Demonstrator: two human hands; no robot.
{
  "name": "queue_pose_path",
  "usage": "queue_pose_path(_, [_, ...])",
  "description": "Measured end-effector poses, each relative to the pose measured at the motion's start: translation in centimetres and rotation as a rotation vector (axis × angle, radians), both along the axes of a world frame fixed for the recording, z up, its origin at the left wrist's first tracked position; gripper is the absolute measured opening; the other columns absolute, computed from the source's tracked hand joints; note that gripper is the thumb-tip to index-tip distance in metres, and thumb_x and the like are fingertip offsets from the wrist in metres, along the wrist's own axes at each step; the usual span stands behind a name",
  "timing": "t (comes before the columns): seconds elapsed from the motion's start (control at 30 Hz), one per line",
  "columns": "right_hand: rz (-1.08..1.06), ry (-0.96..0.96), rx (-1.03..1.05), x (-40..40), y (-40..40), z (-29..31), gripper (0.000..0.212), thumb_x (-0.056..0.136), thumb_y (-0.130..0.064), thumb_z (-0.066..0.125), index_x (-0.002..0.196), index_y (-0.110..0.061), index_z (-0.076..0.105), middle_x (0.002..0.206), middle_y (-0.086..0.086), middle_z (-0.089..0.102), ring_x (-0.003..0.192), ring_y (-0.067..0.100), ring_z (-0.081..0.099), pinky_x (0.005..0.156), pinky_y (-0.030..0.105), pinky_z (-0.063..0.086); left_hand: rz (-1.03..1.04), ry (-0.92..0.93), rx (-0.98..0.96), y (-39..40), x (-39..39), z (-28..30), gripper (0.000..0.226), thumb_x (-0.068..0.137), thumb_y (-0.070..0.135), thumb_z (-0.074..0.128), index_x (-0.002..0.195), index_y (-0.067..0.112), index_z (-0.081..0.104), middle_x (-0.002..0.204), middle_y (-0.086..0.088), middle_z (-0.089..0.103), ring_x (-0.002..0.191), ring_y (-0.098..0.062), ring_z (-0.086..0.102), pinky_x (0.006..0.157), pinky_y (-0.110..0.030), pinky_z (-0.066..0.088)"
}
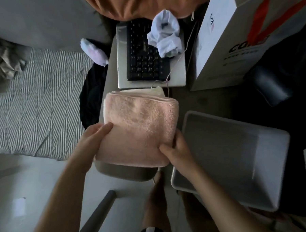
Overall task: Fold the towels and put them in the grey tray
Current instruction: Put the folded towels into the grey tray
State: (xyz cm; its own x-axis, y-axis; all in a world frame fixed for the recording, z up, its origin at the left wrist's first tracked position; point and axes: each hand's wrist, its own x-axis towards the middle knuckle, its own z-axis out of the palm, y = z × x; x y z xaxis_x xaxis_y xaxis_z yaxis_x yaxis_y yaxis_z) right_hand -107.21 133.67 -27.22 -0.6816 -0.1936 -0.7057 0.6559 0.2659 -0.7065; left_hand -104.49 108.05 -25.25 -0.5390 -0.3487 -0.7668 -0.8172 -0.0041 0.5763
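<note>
A folded pink towel (140,127) lies on the small table's near end, over its rounded edge. My left hand (94,136) grips the towel's left edge, thumb on top. My right hand (177,150) pinches its near right corner, thumb on top and fingers underneath. A strip of cream towel (158,91) shows from under the pink towel's far edge. The grey tray (268,159) stands right of the towel, tilted, with nothing visible inside it.
A silver laptop (123,64) with a black keyboard lies beyond the towels, a crumpled white plastic bag (165,35) on it. A white box (233,40) stands at the far right. A striped bedcover (37,97) spreads to the left. My bare knee (156,200) shows below.
</note>
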Motion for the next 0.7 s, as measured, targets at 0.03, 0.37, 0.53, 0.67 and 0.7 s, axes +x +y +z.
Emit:
queue_pose_path(0.03, [-0.043, 0.044, 0.019, 0.2, 0.0, 0.7, 0.043, 0.077, -0.012, 0.066, 0.103, -0.045, 0.057, 0.104, -0.011, 0.066, 0.093, 0.0, 0.065, 0.069, 0.016, 0.054, 0.001, -0.008, -0.143, 0.4, 0.2, 0.9, 0.055, 0.081, 0.058, 0.067, 0.121, 0.021, 0.065, 0.107, -0.005, 0.071, 0.099, -0.03, 0.068, 0.079, -0.038, 0.051])
queue_pose_path(0.37, [-0.004, -0.089, 0.205, -1.6, -1.1, 4.8, 0.048, 0.083, -0.049, 0.056, 0.122, -0.021, 0.053, 0.111, -0.007, 0.061, 0.096, 0.007, 0.059, 0.075, 0.029, 0.05, -0.27, -0.097, -0.463, 5.4, 1.7, 6.4, 0.076, 0.09, 0.049, 0.064, 0.154, 0.019, 0.034, 0.137, -0.005, 0.056, 0.111, -0.024, 0.057, 0.088, -0.039, 0.043])
queue_pose_path(0.53, [0.007, -0.179, 0.134, -2.2, 0.8, 5.5, 0.041, 0.083, -0.042, 0.057, 0.119, -0.024, 0.05, 0.107, -0.01, 0.059, 0.092, 0.005, 0.058, 0.065, 0.026, 0.046, -0.304, -0.181, -0.447, 5.7, 0.5, 7.3, 0.061, 0.091, 0.05, 0.062, 0.139, 0.014, 0.051, 0.122, -0.007, 0.062, 0.105, -0.027, 0.059, 0.084, -0.04, 0.045])
queue_pose_path(0.67, [-0.016, -0.305, 0.053, -1.1, 1.9, 4.9, 0.048, 0.084, -0.042, 0.06, 0.126, -0.019, 0.054, 0.115, -0.007, 0.063, 0.098, 0.008, 0.06, 0.068, 0.024, 0.047, -0.304, -0.115, -0.512, 6.6, 1.2, 8.3, 0.05, 0.082, 0.056, 0.065, 0.119, 0.024, 0.053, 0.114, -0.001, 0.054, 0.092, -0.015, 0.056, 0.079, -0.042, 0.048])
queue_pose_path(0.7, [-0.03, -0.327, 0.033, -0.8, 2.0, 4.7, 0.045, 0.085, -0.043, 0.061, 0.123, -0.019, 0.058, 0.113, -0.006, 0.066, 0.098, 0.009, 0.062, 0.067, 0.023, 0.048, -0.311, -0.095, -0.524, 7.0, 1.5, 8.3, 0.047, 0.081, 0.055, 0.066, 0.115, 0.026, 0.052, 0.113, 0.0, 0.052, 0.089, -0.01, 0.054, 0.078, -0.041, 0.047])
